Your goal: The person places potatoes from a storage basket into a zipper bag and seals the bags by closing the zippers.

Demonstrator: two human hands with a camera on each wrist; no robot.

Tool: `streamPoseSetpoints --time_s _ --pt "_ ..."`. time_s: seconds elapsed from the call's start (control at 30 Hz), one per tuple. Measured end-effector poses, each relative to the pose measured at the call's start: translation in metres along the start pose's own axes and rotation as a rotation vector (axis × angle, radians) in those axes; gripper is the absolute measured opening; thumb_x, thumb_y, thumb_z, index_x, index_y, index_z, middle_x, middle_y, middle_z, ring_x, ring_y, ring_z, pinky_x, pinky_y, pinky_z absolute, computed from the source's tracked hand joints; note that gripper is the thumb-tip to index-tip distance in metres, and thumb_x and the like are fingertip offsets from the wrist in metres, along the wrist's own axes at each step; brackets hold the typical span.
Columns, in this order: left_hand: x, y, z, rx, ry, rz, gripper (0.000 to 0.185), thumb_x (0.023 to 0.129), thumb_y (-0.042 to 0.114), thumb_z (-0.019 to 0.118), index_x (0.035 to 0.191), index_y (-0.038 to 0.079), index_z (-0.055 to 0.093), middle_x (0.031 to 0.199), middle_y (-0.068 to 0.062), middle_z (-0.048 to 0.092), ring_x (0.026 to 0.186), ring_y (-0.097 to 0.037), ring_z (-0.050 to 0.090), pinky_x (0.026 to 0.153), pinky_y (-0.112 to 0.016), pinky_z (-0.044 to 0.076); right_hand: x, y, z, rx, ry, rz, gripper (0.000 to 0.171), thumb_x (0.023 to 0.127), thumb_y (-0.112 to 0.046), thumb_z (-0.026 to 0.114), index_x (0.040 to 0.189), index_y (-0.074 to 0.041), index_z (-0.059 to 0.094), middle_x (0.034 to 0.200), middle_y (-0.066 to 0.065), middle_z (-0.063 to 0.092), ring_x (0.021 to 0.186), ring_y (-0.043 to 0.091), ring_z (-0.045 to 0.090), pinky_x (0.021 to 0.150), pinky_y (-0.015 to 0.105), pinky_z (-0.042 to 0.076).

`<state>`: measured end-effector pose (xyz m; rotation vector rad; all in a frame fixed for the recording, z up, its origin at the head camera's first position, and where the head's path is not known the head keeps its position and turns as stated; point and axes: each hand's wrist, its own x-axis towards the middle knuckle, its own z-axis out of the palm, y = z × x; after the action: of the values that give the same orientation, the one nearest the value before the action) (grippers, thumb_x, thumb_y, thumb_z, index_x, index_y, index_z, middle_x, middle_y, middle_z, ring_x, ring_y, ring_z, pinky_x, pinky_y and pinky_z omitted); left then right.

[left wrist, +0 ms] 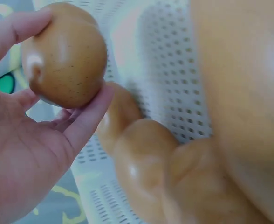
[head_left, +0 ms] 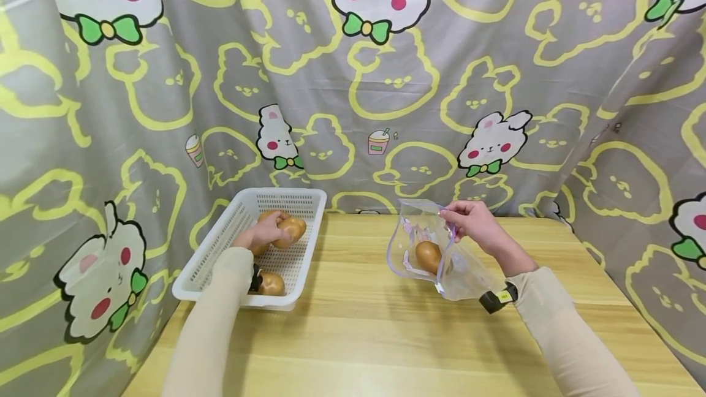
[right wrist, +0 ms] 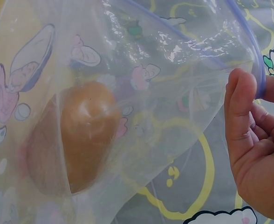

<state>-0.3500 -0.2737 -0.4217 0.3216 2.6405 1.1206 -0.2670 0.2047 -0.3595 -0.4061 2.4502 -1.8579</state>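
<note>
We see a wooden table point(head_left: 375, 323) bearing a white perforated basket point(head_left: 217, 244) and a clear zip bag point(head_left: 410, 225) with one brown potato inside point(head_left: 428, 256). Our right hand point(head_left: 474, 220) pinches the bag's rim; our left hand point(head_left: 265, 233) — inside the basket — curls around another potato point(head_left: 291, 229).

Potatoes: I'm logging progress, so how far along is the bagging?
Done: one potato sits inside the clear bag, whose rim the right hand pinches open. In hand: the left hand holds a second potato over the white basket. Left: at least two more potatoes in the basket.
</note>
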Motion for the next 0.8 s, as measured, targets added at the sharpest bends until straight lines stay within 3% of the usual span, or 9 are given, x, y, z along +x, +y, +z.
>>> streamPoseSetpoints --time_s 0.1,0.27,0.47,0.63,0.8 --pt "-0.002 0.007 -0.004 -0.008 0.042 0.027 0.063 0.077 0.016 0.065 0.13 -0.004 0.036 0.112 -0.023 0.05 0.093 -0.03 0.052 0.077 -0.036 0.045 0.0 0.0 0.001 0.002 0.001 -0.002 0.022 0.094 -0.017 0.06 0.091 0.005 0.062 0.068 0.009 0.058 0.05 0.012 0.052 0.049 0.029 0.051" --pt "-0.006 0.017 -0.009 -0.103 0.084 0.053 0.063 0.085 0.017 0.064 0.136 -0.001 0.032 0.12 -0.023 0.047 0.099 -0.032 0.052 0.083 -0.04 0.044 -0.001 -0.002 0.002 0.01 -0.001 -0.002 0.025 0.094 -0.016 0.06 0.092 0.008 0.06 0.068 0.009 0.057 0.05 0.012 0.051 0.048 0.028 0.051" --pt "-0.013 0.034 -0.011 -0.117 0.155 0.113 0.063 0.087 0.021 0.063 0.14 0.005 0.033 0.127 -0.022 0.047 0.106 -0.033 0.05 0.088 -0.044 0.041 0.0 -0.003 0.003 0.004 -0.008 -0.003 0.031 0.095 -0.016 0.059 0.098 0.014 0.058 0.069 0.009 0.057 0.05 0.012 0.052 0.048 0.028 0.051" --pt "-0.023 0.06 -0.006 -0.156 0.206 0.128 0.064 0.086 0.022 0.063 0.142 0.011 0.033 0.132 -0.018 0.044 0.109 -0.033 0.048 0.091 -0.045 0.038 0.0 -0.003 0.003 -0.003 -0.02 0.001 0.034 0.095 -0.017 0.058 0.102 0.016 0.056 0.071 0.01 0.058 0.051 0.012 0.052 0.049 0.029 0.051" --pt "-0.035 0.095 0.008 -0.236 0.2 0.183 0.064 0.087 0.016 0.062 0.142 0.008 0.032 0.134 -0.019 0.042 0.11 -0.033 0.047 0.089 -0.043 0.039 0.002 -0.002 0.004 -0.016 -0.016 -0.003 0.033 0.095 -0.019 0.059 0.1 0.014 0.058 0.071 0.011 0.058 0.051 0.012 0.053 0.05 0.028 0.051"
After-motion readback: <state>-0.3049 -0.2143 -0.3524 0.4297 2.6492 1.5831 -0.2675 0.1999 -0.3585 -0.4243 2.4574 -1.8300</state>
